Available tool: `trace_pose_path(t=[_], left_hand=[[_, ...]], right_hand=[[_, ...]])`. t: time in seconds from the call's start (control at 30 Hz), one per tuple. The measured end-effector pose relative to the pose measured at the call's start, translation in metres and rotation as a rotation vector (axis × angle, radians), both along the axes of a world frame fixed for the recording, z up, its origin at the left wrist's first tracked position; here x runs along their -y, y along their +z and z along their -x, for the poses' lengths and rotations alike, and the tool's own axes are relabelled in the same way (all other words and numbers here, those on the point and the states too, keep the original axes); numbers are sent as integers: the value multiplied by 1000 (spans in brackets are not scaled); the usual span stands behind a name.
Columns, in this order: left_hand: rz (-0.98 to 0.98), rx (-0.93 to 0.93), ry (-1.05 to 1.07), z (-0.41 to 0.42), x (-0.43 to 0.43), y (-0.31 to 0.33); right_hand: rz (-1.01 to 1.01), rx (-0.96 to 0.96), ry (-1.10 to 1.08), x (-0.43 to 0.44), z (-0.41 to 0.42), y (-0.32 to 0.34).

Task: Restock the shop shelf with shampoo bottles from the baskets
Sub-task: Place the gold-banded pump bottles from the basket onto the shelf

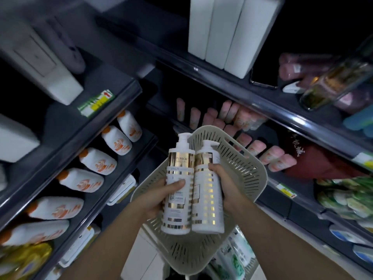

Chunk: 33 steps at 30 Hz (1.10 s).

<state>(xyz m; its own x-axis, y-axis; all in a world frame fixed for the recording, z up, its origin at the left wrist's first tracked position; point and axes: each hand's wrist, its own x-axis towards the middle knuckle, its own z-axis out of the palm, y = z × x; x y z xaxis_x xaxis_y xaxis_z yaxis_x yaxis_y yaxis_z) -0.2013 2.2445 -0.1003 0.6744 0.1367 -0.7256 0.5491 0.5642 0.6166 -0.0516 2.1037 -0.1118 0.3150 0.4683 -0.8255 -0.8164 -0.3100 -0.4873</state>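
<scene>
While the left hand (pixel 161 196) curls round the lower half of the first shampoo bottle (pixel 180 160), thumb laid across its label, the right hand (pixel 224 178) clamps the second shampoo bottle (pixel 205 201) from the other side; both bottles are white with gold bands, stand upright with pump heads up, and touch along their sides. They hang over the open mouth of a beige slotted basket (pixel 245 170); their bases sit above its near wall, and its far rim rises behind the pumps; what carries the basket cannot be told. To the left, a dark shelf (pixel 84 136) slopes away behind a raised front edge; white bottles with orange caps (pixel 96 164) lie in a row close behind a lower edge, nearly touching one another. To the right, a long shelf rail (pixel 262 107) runs diagonally just beyond the basket rim; under it pink bottles (pixel 272 156) stand in rows, with dark open room between their caps and the rail. White boxes (pixel 222 31) stand on the upper shelf, close to its edge; between the two shelf units a narrow dark corner opens behind the basket.
</scene>
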Motion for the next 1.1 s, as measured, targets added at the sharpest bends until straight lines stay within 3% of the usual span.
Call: trace_pose_path(t=[0.3, 0.53, 1.1], left_hand=[[-97, 111, 246, 43, 25, 83], [-311, 182, 303, 102, 31, 145], [-824, 187, 693, 280, 10, 298]], right_hand=[[-189, 165, 217, -10, 34, 79], [-285, 320, 398, -16, 72, 146], [-623, 751, 681, -108, 221, 278]])
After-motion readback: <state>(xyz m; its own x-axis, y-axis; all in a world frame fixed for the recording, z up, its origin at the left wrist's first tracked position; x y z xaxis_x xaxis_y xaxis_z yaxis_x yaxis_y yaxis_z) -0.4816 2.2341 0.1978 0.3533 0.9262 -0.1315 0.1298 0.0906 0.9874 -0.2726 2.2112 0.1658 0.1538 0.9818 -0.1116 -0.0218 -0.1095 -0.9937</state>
